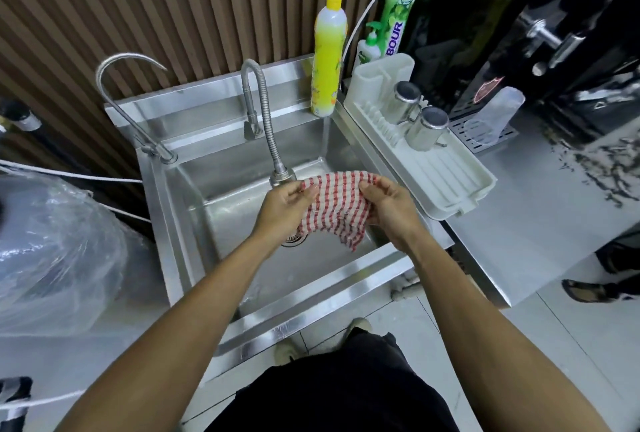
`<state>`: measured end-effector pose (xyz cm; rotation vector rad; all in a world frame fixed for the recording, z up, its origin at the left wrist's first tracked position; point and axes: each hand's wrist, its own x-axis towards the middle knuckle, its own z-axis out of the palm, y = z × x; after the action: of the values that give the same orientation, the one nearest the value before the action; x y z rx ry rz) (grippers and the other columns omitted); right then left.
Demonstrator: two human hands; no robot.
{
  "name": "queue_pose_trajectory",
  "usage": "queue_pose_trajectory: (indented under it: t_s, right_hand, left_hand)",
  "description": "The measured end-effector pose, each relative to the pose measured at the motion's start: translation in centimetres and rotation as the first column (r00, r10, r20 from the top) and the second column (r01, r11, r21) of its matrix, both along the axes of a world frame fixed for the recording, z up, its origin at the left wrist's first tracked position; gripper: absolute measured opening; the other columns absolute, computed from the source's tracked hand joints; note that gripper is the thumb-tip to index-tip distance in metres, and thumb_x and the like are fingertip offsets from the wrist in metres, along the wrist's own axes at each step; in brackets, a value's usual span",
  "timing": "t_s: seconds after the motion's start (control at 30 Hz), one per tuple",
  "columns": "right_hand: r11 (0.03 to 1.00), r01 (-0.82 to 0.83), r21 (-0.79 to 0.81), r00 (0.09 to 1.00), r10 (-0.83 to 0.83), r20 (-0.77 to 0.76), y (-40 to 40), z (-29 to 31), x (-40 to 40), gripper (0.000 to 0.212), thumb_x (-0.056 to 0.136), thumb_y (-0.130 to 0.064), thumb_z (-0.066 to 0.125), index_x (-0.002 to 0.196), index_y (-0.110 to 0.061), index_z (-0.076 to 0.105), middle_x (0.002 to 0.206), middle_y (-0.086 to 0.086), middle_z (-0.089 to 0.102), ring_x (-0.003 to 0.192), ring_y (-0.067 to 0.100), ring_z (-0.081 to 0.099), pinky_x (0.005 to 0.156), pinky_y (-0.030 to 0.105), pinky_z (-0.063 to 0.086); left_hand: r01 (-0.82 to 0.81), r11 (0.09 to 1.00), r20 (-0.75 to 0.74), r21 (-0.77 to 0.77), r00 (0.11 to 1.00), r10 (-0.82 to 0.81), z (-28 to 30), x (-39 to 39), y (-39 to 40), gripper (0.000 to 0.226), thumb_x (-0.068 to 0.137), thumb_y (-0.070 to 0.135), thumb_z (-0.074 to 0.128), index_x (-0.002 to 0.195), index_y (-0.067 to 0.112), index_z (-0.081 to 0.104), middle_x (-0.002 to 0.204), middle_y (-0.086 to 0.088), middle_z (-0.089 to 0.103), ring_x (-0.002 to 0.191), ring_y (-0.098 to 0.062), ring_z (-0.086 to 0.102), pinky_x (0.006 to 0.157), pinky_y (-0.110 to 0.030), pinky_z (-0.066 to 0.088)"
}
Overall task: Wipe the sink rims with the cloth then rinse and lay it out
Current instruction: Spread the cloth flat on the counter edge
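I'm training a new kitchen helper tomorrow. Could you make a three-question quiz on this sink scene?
1. True or false: both hands grip the checked cloth above the sink.
2. What stands on the sink's back right corner? A) yellow detergent bottle B) metal cup C) sponge
3. Fill in: two steel cups sit upside down in the white ____.

Key: 1 true (left hand, right hand); 2 A; 3 dish rack.

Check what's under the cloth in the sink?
Under the cloth, held spread by both hands, lie the bare steel sink floor and the drain, which the cloth and left hand partly cover.
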<state>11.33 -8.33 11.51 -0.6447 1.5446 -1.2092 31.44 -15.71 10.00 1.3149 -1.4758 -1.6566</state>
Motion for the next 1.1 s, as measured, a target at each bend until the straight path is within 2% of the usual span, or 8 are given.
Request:
queue_pose_trajectory:
  t_s: [0.1,0.33,0.53,0.77,0.83,0.9,1.0,1.1]
  right_hand:
    - [0.993,0.117,-0.014,0.992,-0.117,-0.037,1.6,0.2,-1.9,0.020,0.104,-0.023,0.061,0.121,-0.016,0.069,0.107,0.001,0.079,0.100,0.021,0.077,0.079,0.034,0.063]
    - [0.921,0.385,-0.058,0.908,-0.389,-0.157,6.4,0.7,-8.8,0.022,0.104,-0.025,0.063,0.121,-0.013,0.068,0.096,-0.003,0.079,0.089,0.013,0.075,0.077,0.037,0.063]
    - [0.826,0.563,-0.019,0.814,-0.559,-0.160,12.5,0.1,-16.5,0.020,0.106,-0.023,0.058,0.122,-0.014,0.067,0.094,-0.004,0.080,0.084,0.012,0.077,0.068,0.036,0.065]
    - [0.698,0.699,0.154,0.713,-0.697,-0.073,16.3,-3.6,-24.8,0.031,0.107,-0.020,0.055,0.136,-0.009,0.058,0.125,0.017,0.069,0.101,0.029,0.070,0.084,0.051,0.064]
    - [0.720,0.672,0.170,0.740,-0.646,-0.188,16.3,-5.0,-27.1,0.054,0.106,-0.023,0.057,0.155,-0.013,0.037,0.143,0.018,0.058,0.124,0.033,0.062,0.104,0.051,0.055]
    - [0.788,0.573,0.224,0.758,-0.407,-0.510,15.9,-6.4,-28.6,0.077,0.104,-0.030,0.058,0.165,-0.016,0.012,0.165,0.020,0.029,0.152,0.037,0.032,0.125,0.050,0.029]
    - [0.887,0.371,0.274,0.588,0.004,-0.809,14.9,-8.0,-28.0,0.078,0.108,-0.039,0.045,0.167,-0.016,-0.001,0.173,0.016,-0.008,0.161,0.034,-0.006,0.129,0.048,-0.001]
    - [0.908,0.218,0.358,0.484,0.217,-0.847,13.3,-9.9,-26.6,0.071,0.111,-0.042,0.027,0.166,-0.014,-0.008,0.172,0.012,-0.020,0.159,0.032,-0.019,0.129,0.049,-0.012]
  left_hand:
    - [0.033,0.996,0.053,-0.083,0.998,-0.029,0.0,-3.3,0.8,0.019,0.101,0.040,0.058,0.116,0.030,0.063,0.111,0.014,0.070,0.108,-0.009,0.068,0.096,-0.033,0.056]
    - [0.276,0.945,0.153,-0.177,0.956,-0.251,-0.4,-13.9,1.7,0.029,0.104,0.039,0.051,0.124,0.021,0.063,0.123,0.005,0.069,0.111,-0.011,0.066,0.099,-0.039,0.056]
    - [0.498,0.853,0.205,-0.156,0.861,-0.465,-0.9,-24.9,4.6,0.036,0.102,0.047,0.052,0.121,0.020,0.066,0.113,0.005,0.073,0.098,-0.012,0.071,0.087,-0.039,0.061]
    - [0.704,0.696,0.357,-0.138,0.691,-0.628,-2.7,-35.9,6.2,0.044,0.102,0.048,0.053,0.132,0.017,0.061,0.128,-0.002,0.069,0.113,-0.018,0.066,0.099,-0.041,0.055]
    - [0.690,0.690,0.419,-0.217,0.705,-0.572,-2.8,-38.8,6.2,0.042,0.103,0.042,0.053,0.138,0.019,0.054,0.136,-0.005,0.064,0.120,-0.022,0.061,0.101,-0.040,0.051]
    - [0.730,0.572,0.574,-0.374,0.666,-0.476,-2.9,-40.7,5.9,0.044,0.104,0.037,0.050,0.145,0.022,0.047,0.145,-0.005,0.056,0.130,-0.025,0.052,0.106,-0.043,0.045]
    - [0.839,0.232,0.779,-0.492,0.543,-0.314,-4.0,-41.0,5.4,0.047,0.104,0.032,0.046,0.150,0.022,0.042,0.156,-0.003,0.045,0.145,-0.026,0.035,0.116,-0.045,0.031]
    - [0.887,0.099,0.857,-0.452,0.462,-0.228,-6.6,-38.7,5.5,0.050,0.105,0.033,0.041,0.153,0.019,0.039,0.165,-0.007,0.030,0.154,-0.031,0.018,0.122,-0.048,0.019]
